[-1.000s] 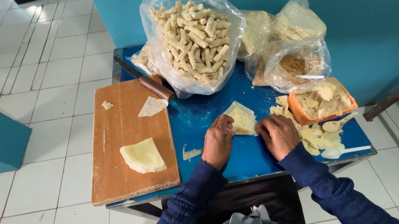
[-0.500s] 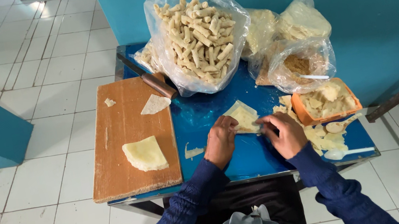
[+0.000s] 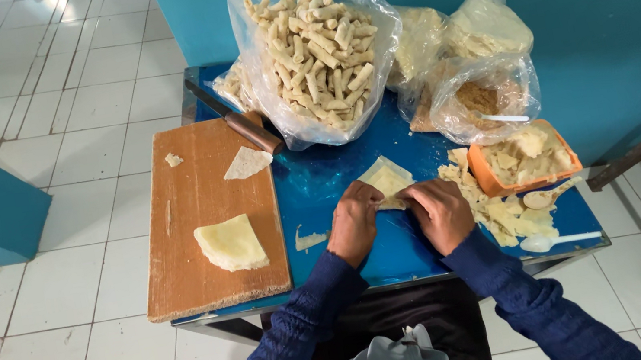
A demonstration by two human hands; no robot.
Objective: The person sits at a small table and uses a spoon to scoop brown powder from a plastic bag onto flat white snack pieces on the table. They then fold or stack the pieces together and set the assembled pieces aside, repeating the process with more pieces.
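Lying at the left of the frame on the blue table (image 3: 321, 180), a wooden cutting board (image 3: 193, 255) is carrying a stack of pale dough sheets (image 3: 232, 245) and one triangular scrap (image 3: 246, 163), while a knife (image 3: 235, 120) is resting across its upper right corner. Just right of the board, below centre, the left hand (image 3: 354, 222) is pressing its curled fingers onto the near edge of a pale square wrapper (image 3: 386, 180) lying flat on the table. The right hand (image 3: 441, 214) is meeting it there, its fingers pinching the same edge, so both hands are closing on the wrapper. Above them, at upper centre, a clear bag of rolled pieces (image 3: 315, 49) is standing upright. Further right, an orange tub (image 3: 524, 162) is holding more filling, with a white spoon (image 3: 559, 239) lying at the lower right.
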